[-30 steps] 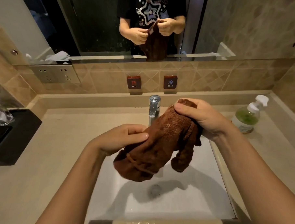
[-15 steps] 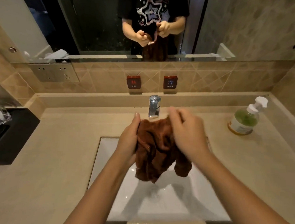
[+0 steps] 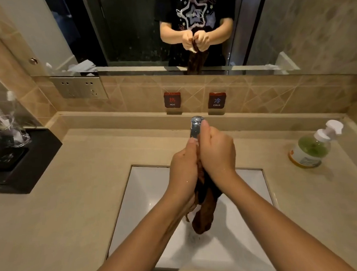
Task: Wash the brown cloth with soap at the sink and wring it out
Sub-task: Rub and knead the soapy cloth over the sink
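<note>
Both hands are fisted tight around the brown cloth (image 3: 204, 208), the left hand (image 3: 184, 170) and right hand (image 3: 217, 152) pressed side by side over the white sink (image 3: 143, 190), just in front of the tap (image 3: 195, 127). The cloth's bunched tail hangs below them into the basin. A soap bottle (image 3: 311, 148) stands on the counter at right.

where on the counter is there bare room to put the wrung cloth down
Widest bare patch: counter between the black tray and the sink. Smaller patch between sink and soap bottle. Crowded at the faucet, where both hands squeeze the brown cloth.
</note>
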